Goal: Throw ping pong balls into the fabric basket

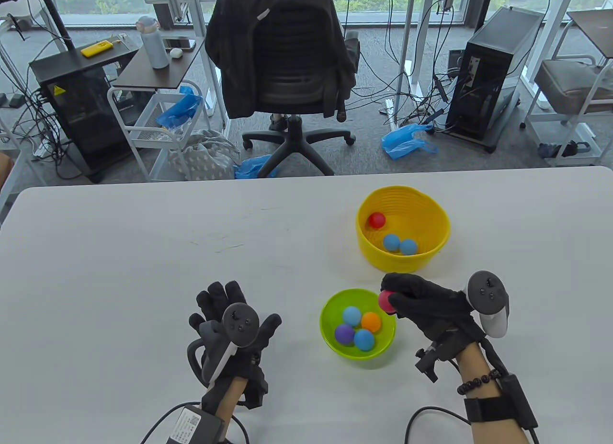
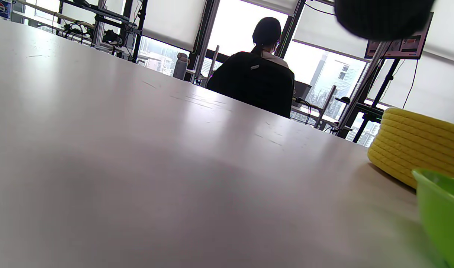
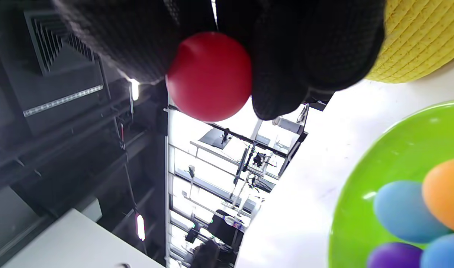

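A yellow woven fabric basket (image 1: 433, 245) stands on the white table and holds a red ball (image 1: 377, 220) and two blue balls (image 1: 399, 244). A green bowl (image 1: 330, 305) in front of it holds two blue balls, an orange ball (image 1: 370, 321) and a purple ball (image 1: 344, 334). My right hand (image 1: 421, 302) pinches a red ball (image 1: 386, 301) just above the bowl's right rim; the ball shows between the fingers in the right wrist view (image 3: 210, 76). My left hand (image 1: 234, 326) rests flat on the table, fingers spread, left of the bowl, holding nothing.
The basket (image 2: 416, 145) and the bowl's rim (image 2: 440, 208) show at the right of the left wrist view. An office chair (image 1: 282, 75) with a dark jacket stands beyond the table's far edge. Cables trail from both wrists at the near edge.
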`<state>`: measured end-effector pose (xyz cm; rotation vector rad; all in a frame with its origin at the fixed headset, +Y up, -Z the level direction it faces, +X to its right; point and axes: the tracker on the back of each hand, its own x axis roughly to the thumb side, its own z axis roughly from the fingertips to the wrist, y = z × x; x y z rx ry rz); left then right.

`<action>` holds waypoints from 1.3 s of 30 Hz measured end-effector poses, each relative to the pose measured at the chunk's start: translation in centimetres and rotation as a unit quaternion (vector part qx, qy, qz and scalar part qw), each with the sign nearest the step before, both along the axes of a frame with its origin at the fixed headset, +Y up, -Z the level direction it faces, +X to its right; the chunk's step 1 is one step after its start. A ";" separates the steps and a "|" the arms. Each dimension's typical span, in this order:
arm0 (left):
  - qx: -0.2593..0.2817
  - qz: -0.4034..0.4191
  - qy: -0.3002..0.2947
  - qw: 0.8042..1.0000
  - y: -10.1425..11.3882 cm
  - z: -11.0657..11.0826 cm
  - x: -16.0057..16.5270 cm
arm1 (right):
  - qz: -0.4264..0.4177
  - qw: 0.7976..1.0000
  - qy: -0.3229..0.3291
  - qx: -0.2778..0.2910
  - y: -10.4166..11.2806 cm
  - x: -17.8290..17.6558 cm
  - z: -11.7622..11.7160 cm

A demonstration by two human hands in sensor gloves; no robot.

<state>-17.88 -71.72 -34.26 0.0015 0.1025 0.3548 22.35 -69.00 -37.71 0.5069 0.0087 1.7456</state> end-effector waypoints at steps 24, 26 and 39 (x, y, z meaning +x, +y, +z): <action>-0.009 -0.011 0.001 1.000 0.1 0.1 0.1 | -0.248 0.957 -0.057 -0.142 -3.6 4.2 -4.9; -0.008 -0.011 0.001 1.000 0.1 0.1 0.1 | -0.224 0.964 -0.071 -0.125 -3.2 4.4 -4.7; -0.005 -0.004 0.000 1.000 0.1 0.2 0.1 | -0.153 0.981 -0.112 -0.035 -0.3 3.2 -2.0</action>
